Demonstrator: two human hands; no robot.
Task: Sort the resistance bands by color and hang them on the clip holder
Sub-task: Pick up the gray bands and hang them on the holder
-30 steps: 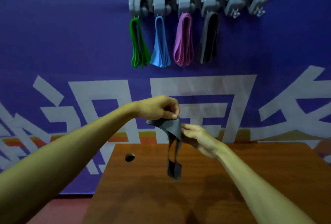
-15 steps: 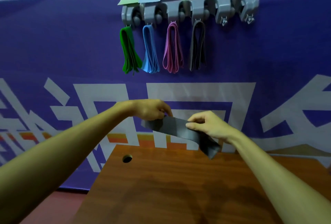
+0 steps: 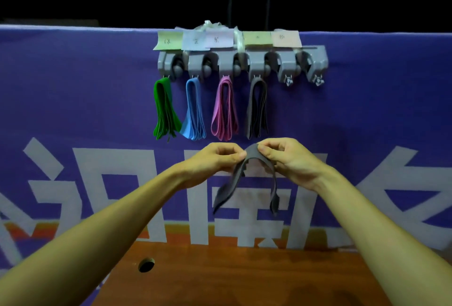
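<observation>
The person stands at the near edge of a wooden table (image 3: 232, 278) with both forearms stretched out over it. The left hand (image 3: 215, 161) and the right hand (image 3: 291, 161) are raised side by side in front of a purple banner (image 3: 73, 100). Between them they hold one grey resistance band (image 3: 231, 183). Each hand has its fingers curled in, pinching the band's top edge between thumb and fingertips, and the two pinches sit close together. The band arches over between the hands. Its two sides hang down loosely and rumpled, clear of the tabletop.

Directly above the hands, a grey clip holder (image 3: 244, 64) is fixed to the banner along its top edge, with a row of paper labels (image 3: 220, 39) stuck over it. Four bunches hang from its clips, from left to right: green bands (image 3: 165, 110), blue bands (image 3: 194, 112), pink bands (image 3: 225, 110) and grey bands (image 3: 256, 110). The held band is just below the hanging grey bunch and does not touch it. Farther right on the holder are two more clips, each with a small metal hook (image 3: 288, 82) below it.

On the near left of the table there is a round hole (image 3: 146, 264) in the wood. The banner carries large pale characters with an orange strip low down. Above the banner the room is dark.
</observation>
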